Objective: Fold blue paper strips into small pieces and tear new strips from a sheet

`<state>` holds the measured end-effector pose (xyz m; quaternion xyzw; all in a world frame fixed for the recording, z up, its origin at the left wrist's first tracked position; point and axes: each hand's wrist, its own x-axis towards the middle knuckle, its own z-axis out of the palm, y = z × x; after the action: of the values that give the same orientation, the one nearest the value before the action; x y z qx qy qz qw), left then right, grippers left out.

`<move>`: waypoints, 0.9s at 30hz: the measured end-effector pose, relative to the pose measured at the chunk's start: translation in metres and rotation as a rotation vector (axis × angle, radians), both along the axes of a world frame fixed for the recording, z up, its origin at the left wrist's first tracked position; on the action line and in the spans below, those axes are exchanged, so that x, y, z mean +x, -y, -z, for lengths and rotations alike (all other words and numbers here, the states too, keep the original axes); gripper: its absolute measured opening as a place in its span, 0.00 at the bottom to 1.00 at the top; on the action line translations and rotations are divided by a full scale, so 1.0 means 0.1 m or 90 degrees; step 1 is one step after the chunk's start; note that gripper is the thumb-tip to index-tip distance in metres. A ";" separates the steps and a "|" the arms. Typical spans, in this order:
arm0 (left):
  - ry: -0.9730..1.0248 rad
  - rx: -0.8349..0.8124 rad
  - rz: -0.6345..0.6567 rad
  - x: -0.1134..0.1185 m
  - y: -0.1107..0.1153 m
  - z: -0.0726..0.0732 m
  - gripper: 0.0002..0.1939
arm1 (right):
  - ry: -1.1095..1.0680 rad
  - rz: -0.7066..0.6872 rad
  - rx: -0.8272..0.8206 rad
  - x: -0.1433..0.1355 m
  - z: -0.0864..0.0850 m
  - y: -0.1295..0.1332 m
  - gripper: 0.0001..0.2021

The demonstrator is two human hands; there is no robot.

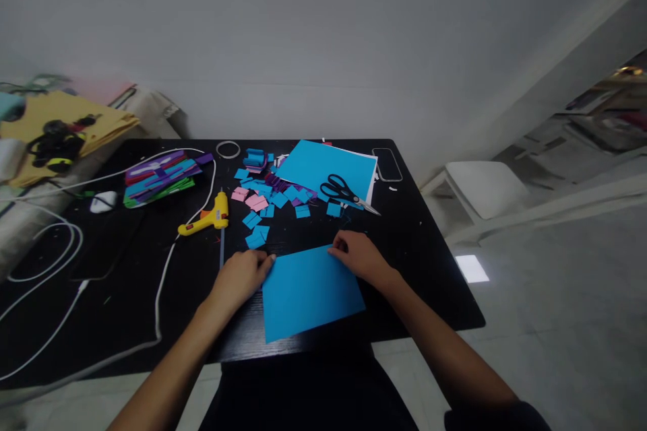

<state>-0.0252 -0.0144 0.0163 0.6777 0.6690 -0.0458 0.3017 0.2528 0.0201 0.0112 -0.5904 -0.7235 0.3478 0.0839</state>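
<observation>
A blue sheet of paper (311, 296) lies at the front edge of the black table, slightly turned. My left hand (245, 276) is at its upper left corner, thumb on the paper and fingers curled. At the upper right corner my right hand (361, 256) pinches the sheet's edge between thumb and fingers. Just beyond it are black-handled scissors (344, 192), resting on another blue sheet (318, 165) with white paper under it. Small folded blue pieces (257, 237) and pink pieces (256, 203) are scattered left of the scissors.
A yellow glue gun (209, 217) lies left of the pieces. White cables (164, 269) cross the table's left side near a stack of coloured strips (162, 178). A clear phone case (387, 165) is at the back right. A white stool (485, 188) stands beyond the right edge.
</observation>
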 end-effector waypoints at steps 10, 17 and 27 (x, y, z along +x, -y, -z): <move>0.069 -0.055 -0.079 -0.16 0.10 -0.01 0.25 | 0.002 -0.002 0.013 0.01 0.01 0.01 0.05; 0.071 -0.066 -0.116 -0.27 0.13 -0.01 0.23 | 0.009 0.000 0.013 0.03 0.00 0.01 0.04; 0.111 0.416 0.075 0.19 0.45 0.30 0.16 | 0.112 -0.094 0.186 -0.25 0.04 0.27 0.09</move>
<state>-0.0065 -0.0596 -0.0140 0.7776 0.5793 0.2117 0.1220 0.2273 -0.0072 0.0069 -0.5452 -0.8122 0.1916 0.0795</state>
